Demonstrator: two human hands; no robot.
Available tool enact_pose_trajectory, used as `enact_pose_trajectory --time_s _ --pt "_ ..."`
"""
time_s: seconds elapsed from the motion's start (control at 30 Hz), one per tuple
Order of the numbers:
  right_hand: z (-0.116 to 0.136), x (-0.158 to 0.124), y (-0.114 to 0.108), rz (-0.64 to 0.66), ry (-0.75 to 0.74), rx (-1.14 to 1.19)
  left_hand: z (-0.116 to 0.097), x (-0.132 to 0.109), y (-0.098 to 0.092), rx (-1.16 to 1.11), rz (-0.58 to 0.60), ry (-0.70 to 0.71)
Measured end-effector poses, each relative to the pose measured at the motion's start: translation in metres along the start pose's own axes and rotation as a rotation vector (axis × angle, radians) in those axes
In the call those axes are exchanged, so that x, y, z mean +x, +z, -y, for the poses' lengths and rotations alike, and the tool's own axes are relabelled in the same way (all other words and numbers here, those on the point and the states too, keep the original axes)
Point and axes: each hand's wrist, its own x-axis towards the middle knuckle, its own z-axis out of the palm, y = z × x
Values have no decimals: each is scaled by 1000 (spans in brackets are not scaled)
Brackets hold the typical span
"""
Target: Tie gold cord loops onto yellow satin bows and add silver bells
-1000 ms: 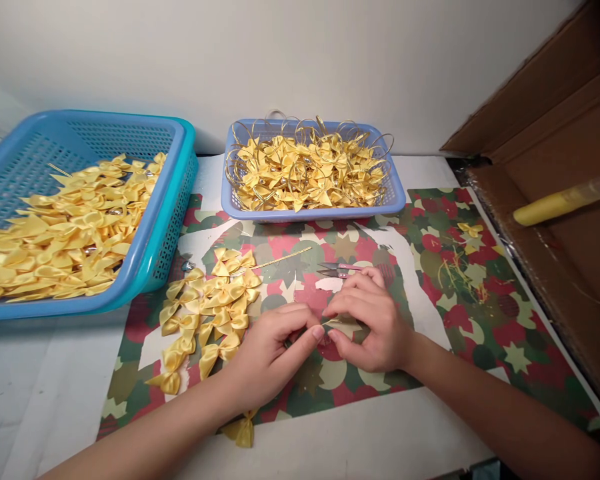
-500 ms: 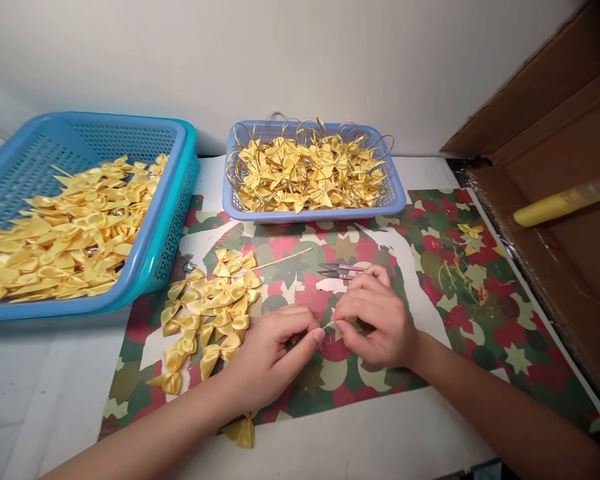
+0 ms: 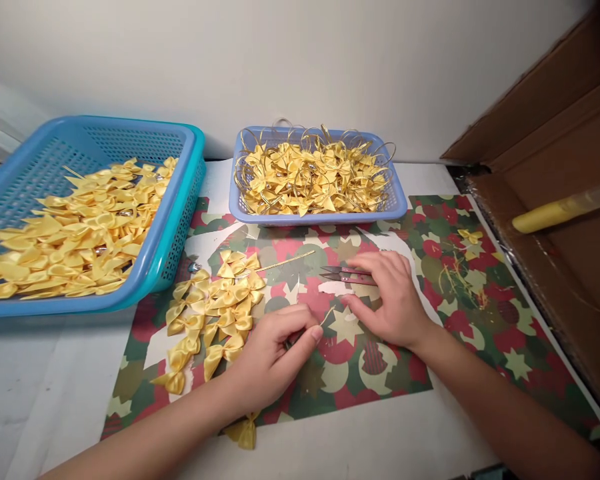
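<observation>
My left hand (image 3: 275, 353) is closed in a pinch on a thin gold thread (image 3: 326, 316) whose end pokes out past my thumb. It rests on the patterned paper mat (image 3: 455, 313), beside a loose heap of yellow satin bows (image 3: 215, 307). My right hand (image 3: 390, 300) lies open with fingers spread, its fingertips on the small thread snips (image 3: 340, 273). A gold cord (image 3: 285, 261) lies just left of the snips.
A big blue basket (image 3: 175, 220) of yellow bows stands at the left. A smaller blue basket (image 3: 320, 217) of bows with gold loops sits behind the mat. A cardboard box (image 3: 555, 220) with a yellow tube (image 3: 545, 215) flanks the right. One bow (image 3: 243, 430) lies under my left wrist.
My right hand let go of the thread and moved up and right onto the snips, its fingers opening. My left hand stayed in place, still pinching the thread.
</observation>
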Motion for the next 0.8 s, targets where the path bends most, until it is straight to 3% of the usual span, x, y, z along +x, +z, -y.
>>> enact_pose_trajectory --time_s 0.1,0.27,0.5,0.67,0.8 --pt "-7 0 4 80 144 -200 1 -1 0 -31 -35 -8" --pt "-11 -2 9 126 178 -180 1 0 0 -41 -89 -1" --pt "-8 -4 3 125 219 107 4 -1 1 -71 -139 0" --pt "1 -6 -3 258 337 584 5 -1 1 -93 -173 1" --pt "5 -7 -5 278 338 614 4 0 0 -111 -182 -9"
